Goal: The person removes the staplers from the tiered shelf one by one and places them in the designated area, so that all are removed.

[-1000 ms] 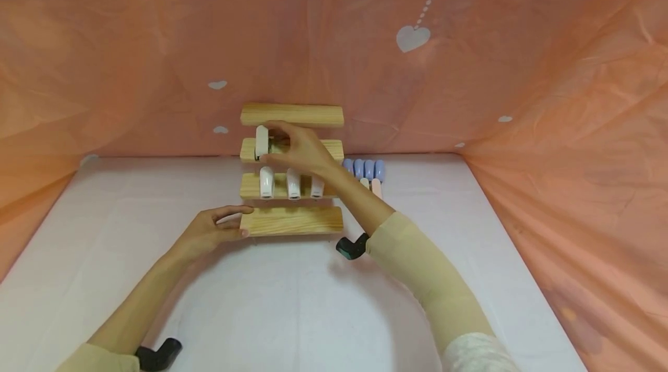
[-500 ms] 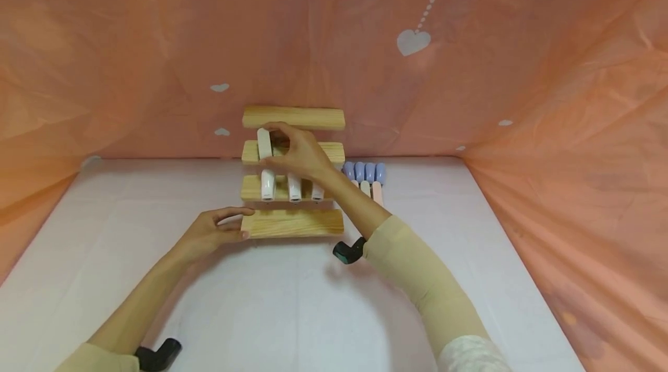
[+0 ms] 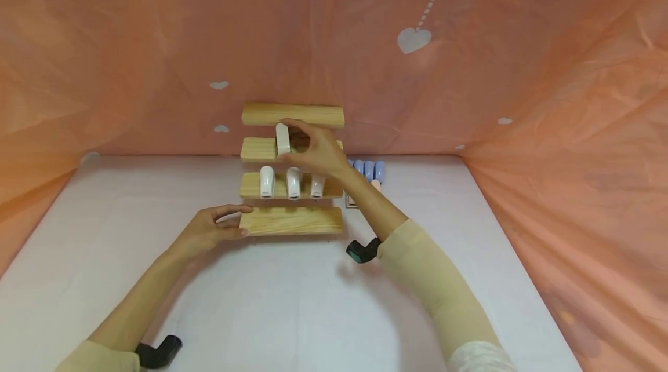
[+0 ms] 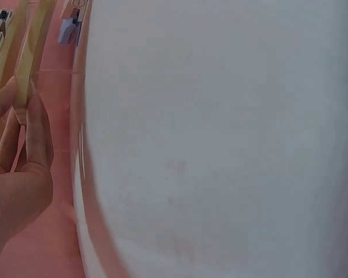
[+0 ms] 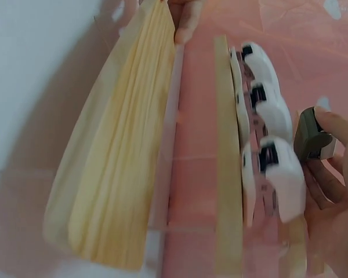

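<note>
A tiered rack with several wooden shelves stands at the back of the table. My left hand (image 3: pixel 206 230) pinches the left end of its lowest shelf (image 3: pixel 292 221), thumb and fingers on opposite faces of the wood. My right hand (image 3: pixel 320 149) holds a small stapler (image 3: pixel 283 139) at the second shelf from the top (image 3: pixel 257 150). From above this stapler looks white; in the right wrist view its near end (image 5: pixel 308 134) is dark grey-green. Whether it touches the wood I cannot tell. Below it, three white staplers (image 3: pixel 294 183) stand in a row on another shelf (image 3: pixel 250 185).
Several purple objects (image 3: pixel 369 170) stand in a row right of the rack, with a pink-topped one (image 3: pixel 376 185) in front, partly hidden by my right forearm. The top shelf (image 3: pixel 292 114) is close to the orange sheet (image 3: pixel 313 42) behind. White cloth (image 3: pixel 292 302) covers the table.
My right hand has moved to the right along the second shelf with the stapler, which leaned forward half a second ago. My left hand keeps its place on the lowest shelf.
</note>
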### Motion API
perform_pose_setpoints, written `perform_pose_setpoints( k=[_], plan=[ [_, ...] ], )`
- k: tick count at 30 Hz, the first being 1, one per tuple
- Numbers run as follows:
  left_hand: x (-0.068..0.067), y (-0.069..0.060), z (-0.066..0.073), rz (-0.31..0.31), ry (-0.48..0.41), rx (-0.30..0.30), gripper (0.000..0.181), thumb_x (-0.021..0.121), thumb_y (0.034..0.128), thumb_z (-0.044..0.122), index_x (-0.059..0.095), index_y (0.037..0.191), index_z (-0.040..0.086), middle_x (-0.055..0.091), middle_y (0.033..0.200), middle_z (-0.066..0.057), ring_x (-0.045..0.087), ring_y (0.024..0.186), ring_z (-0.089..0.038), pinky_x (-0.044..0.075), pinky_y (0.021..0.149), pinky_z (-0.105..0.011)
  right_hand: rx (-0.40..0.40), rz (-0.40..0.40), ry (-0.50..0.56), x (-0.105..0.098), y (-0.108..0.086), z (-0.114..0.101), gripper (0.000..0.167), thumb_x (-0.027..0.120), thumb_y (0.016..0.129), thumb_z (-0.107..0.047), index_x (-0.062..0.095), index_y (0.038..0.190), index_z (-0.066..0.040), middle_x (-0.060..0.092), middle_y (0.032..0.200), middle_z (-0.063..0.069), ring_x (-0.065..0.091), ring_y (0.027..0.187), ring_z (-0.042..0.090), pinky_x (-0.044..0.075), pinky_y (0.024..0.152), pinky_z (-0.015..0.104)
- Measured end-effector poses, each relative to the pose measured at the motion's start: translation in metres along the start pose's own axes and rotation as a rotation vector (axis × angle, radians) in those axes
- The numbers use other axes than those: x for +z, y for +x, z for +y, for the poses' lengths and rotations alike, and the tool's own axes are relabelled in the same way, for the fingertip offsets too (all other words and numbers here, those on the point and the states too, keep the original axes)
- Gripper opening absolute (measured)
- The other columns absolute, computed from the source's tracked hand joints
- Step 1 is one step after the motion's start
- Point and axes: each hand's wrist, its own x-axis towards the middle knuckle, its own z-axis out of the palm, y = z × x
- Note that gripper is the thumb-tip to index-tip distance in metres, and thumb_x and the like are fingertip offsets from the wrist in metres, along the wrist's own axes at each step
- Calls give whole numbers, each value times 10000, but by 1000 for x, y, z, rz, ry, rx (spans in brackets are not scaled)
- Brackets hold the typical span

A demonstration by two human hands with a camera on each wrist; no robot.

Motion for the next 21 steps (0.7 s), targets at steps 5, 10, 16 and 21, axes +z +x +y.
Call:
perform_pose_setpoints(
  k=[5, 10, 16, 21],
  plan=[
    [1, -1, 3, -1, -2, -4, 580, 778, 872, 176, 553, 1373, -14, 425, 1505, -214, 469, 1316, -412, 504, 927, -249, 9, 14, -60, -11, -7, 7, 737, 862, 784, -322, 543, 1436, -195, 628, 1321, -9, 587, 1137, 95, 482, 941, 267],
    [2, 0, 6, 5, 19, -4, 575, 779, 871, 186, 563, 1371, 2, 423, 1507, -213, 482, 1308, -410, 504, 925, -249, -49, 34, -69, -21, -14, 17, 725, 875, 775, -256, 560, 1417, -133, 605, 1372, 34, 563, 1228, 135, 449, 1028, 295],
    [4, 1, 6, 4, -14, -7, 572, 780, 868, 162, 560, 1366, -16, 407, 1516, -218, 466, 1319, -414, 513, 914, -245, -43, 39, -44, -33, -24, 23, 729, 877, 774, -201, 551, 1416, -90, 614, 1351, 83, 612, 1165, 179, 486, 986, 282],
    [5, 0, 6, -7, -47, 0, 570, 771, 874, 142, 547, 1364, -41, 385, 1525, -231, 467, 1315, -421, 520, 900, -235, -9, 38, 36, -42, -33, 26, 720, 857, 790, -131, 529, 1428, -63, 641, 1272, 116, 639, 1106, 214, 504, 963, 284]
  ],
)
